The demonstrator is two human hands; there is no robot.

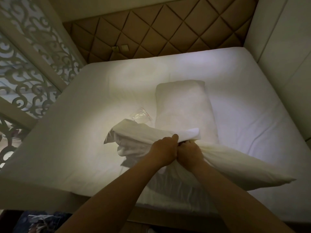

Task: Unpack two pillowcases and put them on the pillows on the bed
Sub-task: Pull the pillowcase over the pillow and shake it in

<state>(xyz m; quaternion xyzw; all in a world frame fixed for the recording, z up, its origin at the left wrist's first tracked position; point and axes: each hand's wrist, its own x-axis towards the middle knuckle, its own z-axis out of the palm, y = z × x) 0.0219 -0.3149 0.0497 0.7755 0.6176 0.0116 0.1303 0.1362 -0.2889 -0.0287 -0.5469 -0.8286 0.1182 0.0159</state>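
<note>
Hands together, touching. Your left hand (164,148) grips the bunched white fabric pillowcase (134,137); your right hand (190,152) clamps the near end of the long soft white pillow (235,163), low over the white-sheeted bed (75,118). Step looks like casing pillow one. Next: feed the case rightward.

One wide-angle view, worn on the person's head, looks out from the foot of the bed (235,78). It faces forward and steeply down along the bed toward the headboard (161,31) at the far end. The bed fills most of the frame, its edges bowed by the lens. The arms (117,190) reach in from the bottom edge, close under the camera.
</note>
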